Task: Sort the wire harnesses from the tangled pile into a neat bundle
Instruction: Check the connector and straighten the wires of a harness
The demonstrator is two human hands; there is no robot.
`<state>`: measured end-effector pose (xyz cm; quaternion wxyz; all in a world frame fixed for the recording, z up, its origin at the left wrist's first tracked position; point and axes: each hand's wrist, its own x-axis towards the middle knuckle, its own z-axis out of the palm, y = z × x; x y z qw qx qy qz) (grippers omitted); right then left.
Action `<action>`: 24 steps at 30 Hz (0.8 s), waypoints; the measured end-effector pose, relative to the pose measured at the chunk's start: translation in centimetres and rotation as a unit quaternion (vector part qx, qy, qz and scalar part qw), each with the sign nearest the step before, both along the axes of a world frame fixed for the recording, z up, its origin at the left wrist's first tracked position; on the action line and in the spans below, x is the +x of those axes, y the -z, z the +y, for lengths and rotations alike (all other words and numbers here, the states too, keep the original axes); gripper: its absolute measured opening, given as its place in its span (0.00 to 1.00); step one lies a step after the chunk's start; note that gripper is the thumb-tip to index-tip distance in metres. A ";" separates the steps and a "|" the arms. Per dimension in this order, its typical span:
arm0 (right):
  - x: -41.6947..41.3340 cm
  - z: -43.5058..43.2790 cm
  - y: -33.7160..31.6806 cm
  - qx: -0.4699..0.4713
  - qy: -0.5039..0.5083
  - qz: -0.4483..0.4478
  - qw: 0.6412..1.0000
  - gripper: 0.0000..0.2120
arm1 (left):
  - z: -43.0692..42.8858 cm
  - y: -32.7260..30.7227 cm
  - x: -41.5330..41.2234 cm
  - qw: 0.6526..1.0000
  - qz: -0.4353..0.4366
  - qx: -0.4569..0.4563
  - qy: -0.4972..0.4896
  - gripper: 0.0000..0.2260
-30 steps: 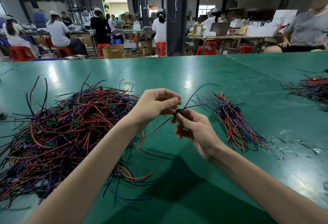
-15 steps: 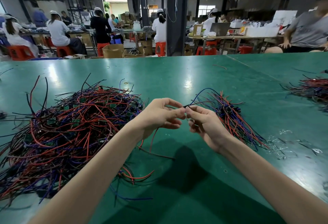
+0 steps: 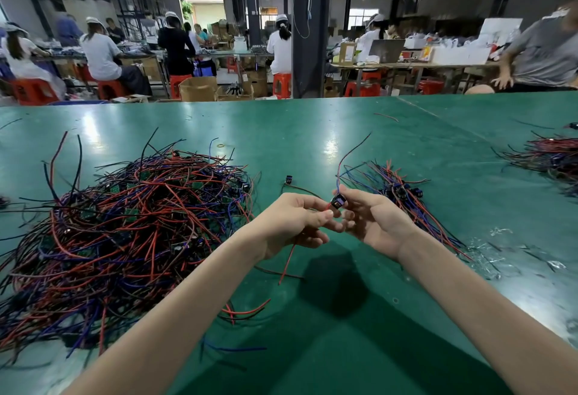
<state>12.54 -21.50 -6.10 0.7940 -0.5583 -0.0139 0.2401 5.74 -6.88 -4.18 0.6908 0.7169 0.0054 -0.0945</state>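
View: head camera, looking forward and down over two bare forearms.
Left hand: the left hand (image 3: 291, 222) has its fingers curled and its thumb pressed to the forefinger, pinching the leads of a single wire harness of thin red, blue and dark leads (image 3: 289, 258).
Right hand: the right hand (image 3: 372, 222), palm turned up, pinches the harness's small black connector block (image 3: 337, 201) at its fingertips, nearly touching the left hand.
Harness position: held above the table between the two heaps. One red lead hangs below the left hand, and thin leads rise above the right hand.
Tangled pile: a large loose heap of red, blue and black wires with small green boards among them (image 3: 125, 232). It lies left of the hands on the glossy green table (image 3: 281, 132), and its left side runs out of frame.
Sorted bundle: a smaller sheaf of like-coloured wires lying roughly parallel (image 3: 403, 197), just beyond the right hand and partly hidden by it.
Stray piece: a lone black connector with short leads (image 3: 289, 179) lies on the table between pile and bundle.
Far heap: another wire heap (image 3: 553, 157), cut off by the right edge.
Scraps: clear plastic scraps (image 3: 497, 257) lie right of the bundle.
Writing: a brown carton on a far bench (image 3: 347, 52) carries a label too small to read. The marks on the connector block are not legible.
Hard to make out: the number of leads in the held harness, and where they run behind the fingers. The seated workers in white caps (image 3: 100, 50) are blurred.
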 end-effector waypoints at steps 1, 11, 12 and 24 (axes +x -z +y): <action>0.0 -0.1 -0.1 0.000 -0.004 0.000 1.000 0.09 | 0.0 0.1 0.0 1.000 0.005 -0.004 0.003 0.03; 0.0 -0.1 0.0 -0.020 0.021 -0.073 0.997 0.04 | 0.9 0.4 0.2 0.994 0.051 -0.039 0.088 0.07; 0.0 -0.1 0.0 -0.022 0.028 -0.072 0.997 0.04 | 0.9 0.4 0.2 0.993 0.051 -0.036 0.098 0.08; 0.5 -0.6 0.0 -0.029 0.085 -0.092 0.992 0.05 | 1.7 0.4 0.2 0.979 0.090 0.059 0.173 0.08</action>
